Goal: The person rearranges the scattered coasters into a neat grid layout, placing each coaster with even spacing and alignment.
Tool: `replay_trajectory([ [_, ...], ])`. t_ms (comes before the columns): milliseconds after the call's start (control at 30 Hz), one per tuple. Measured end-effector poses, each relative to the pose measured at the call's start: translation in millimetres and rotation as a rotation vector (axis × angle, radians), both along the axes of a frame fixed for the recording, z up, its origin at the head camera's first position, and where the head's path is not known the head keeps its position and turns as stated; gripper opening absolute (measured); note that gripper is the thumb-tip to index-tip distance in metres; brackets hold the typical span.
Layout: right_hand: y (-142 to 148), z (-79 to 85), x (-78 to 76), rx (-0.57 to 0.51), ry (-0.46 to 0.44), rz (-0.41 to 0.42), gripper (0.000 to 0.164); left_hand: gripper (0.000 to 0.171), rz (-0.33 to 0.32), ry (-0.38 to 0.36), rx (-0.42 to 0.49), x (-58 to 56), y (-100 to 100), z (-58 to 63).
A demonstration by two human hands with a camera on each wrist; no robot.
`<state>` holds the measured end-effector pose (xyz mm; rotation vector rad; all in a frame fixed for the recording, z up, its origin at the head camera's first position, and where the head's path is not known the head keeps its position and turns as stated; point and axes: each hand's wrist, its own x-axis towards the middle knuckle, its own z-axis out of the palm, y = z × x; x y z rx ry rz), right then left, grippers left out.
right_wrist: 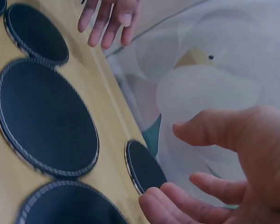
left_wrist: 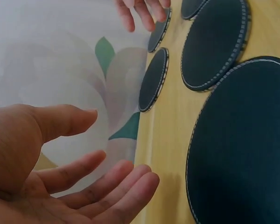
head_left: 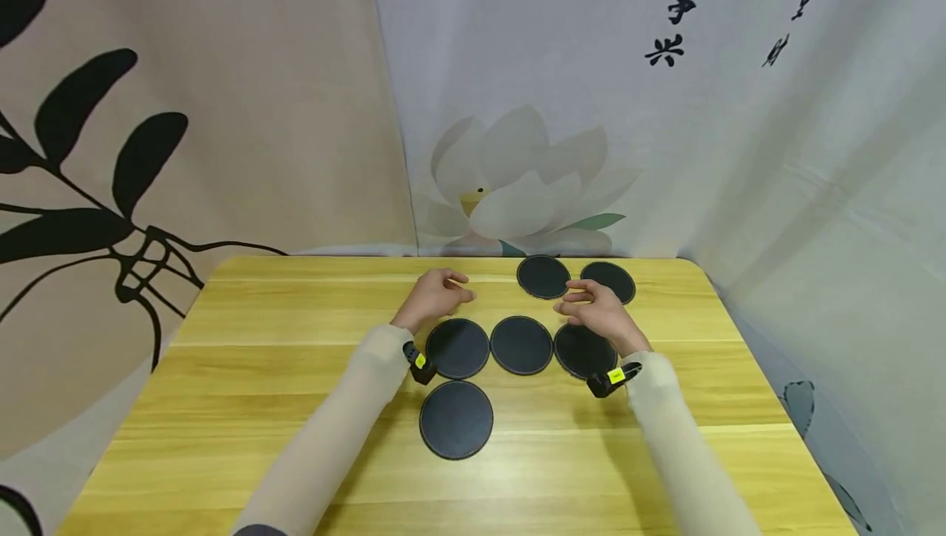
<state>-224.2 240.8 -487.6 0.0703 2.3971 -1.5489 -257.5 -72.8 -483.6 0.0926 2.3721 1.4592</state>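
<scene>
Several round black coasters with pale stitched rims lie flat on the wooden table. My left hand (head_left: 434, 296) hovers just above the left coaster (head_left: 457, 349) of the middle row, fingers loosely bent and holding nothing. Over the right coaster (head_left: 582, 349) of that row is my right hand (head_left: 597, 311), its fingers relaxed and thumb apart, also with nothing in it. Between them lies the middle coaster (head_left: 521, 345). Two more sit at the back edge, a left one (head_left: 543, 276) and a right one (head_left: 610, 280), the latter partly behind my right fingers. One front coaster (head_left: 456, 420) lies nearest me.
The yellow wooden table (head_left: 259, 405) runs back to a hanging cloth (head_left: 296, 109) printed with leaves, a lotus and characters. Its back edge meets the cloth right behind the rear coasters. A small black camera (head_left: 421, 362) is strapped on the left wrist, another (head_left: 612, 380) on the right.
</scene>
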Motion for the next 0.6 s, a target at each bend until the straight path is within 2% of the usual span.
replay_trajectory([
  [167, 7.1, -4.6, -14.2, 0.026, -0.016, -0.004, 0.071, 0.055, -0.028, -0.071, 0.061, -19.8, 11.3, -3.6],
  [367, 13.2, -7.3, -29.7, 0.07, -0.019, 0.005, 0.07, 0.059, -0.064, -0.171, 0.079, -40.3, 24.8, -5.1],
  [600, 18.4, -7.0, -50.9, 0.107, -0.058, 0.004, 0.07, 0.054, -0.024, -0.232, 0.081, -60.6, 43.4, -7.2],
])
